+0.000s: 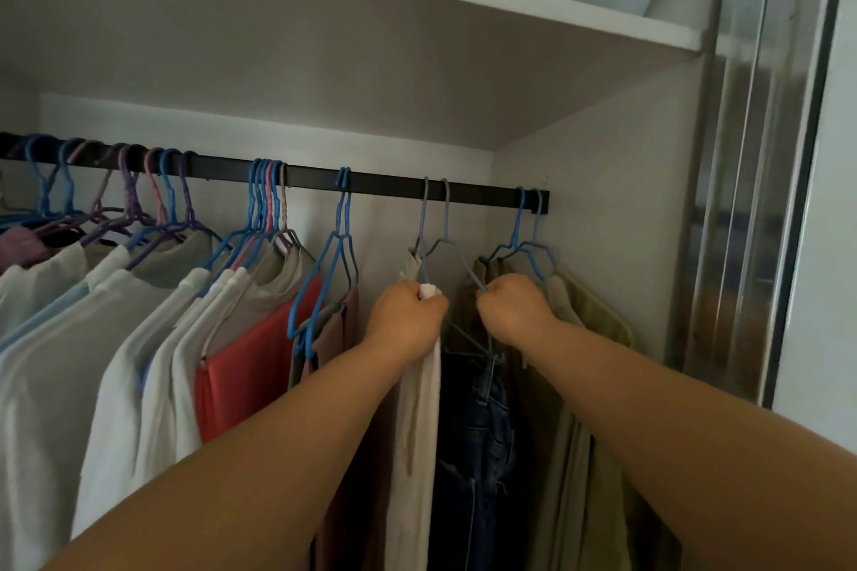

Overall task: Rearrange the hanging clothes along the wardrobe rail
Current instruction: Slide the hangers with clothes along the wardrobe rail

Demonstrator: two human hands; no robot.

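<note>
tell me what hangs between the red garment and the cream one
In the head view, brown trousers on blue hangers hang between the red garment and the cream one.

We see a dim, soft-focus wardrobe interior; daylight glares off the mirrored sliding door at right, and wide-angle distortion bends the edges.

We see a black rail, mostly blue hangers, white shirts, a coral-red garment, cream trousers, dark-blue jeans, and olive trousers.
</note>
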